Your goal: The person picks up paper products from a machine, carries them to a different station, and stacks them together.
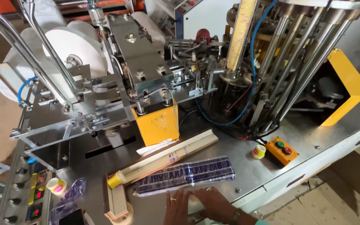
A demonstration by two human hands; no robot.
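At the bottom edge we see our two hands on the steel machine table (246,171). The left hand (176,206) lies palm down, fingers spread flat, a ring on one. The right hand (215,202) comes in from the lower right, wrist bent, fingers laid flat; between and under them lies a pale flat piece, too hidden to tell whether either hand grips it. Just beyond the fingertips lies the printed plastic sleeve (185,175), flat, long axis running left to right, right end tilted slightly away. Behind it a long stack of paper cups (163,160) lies on its side, pointing from lower left to upper right. Farther back stand a yellow box (157,125) and an orange button box (282,150).
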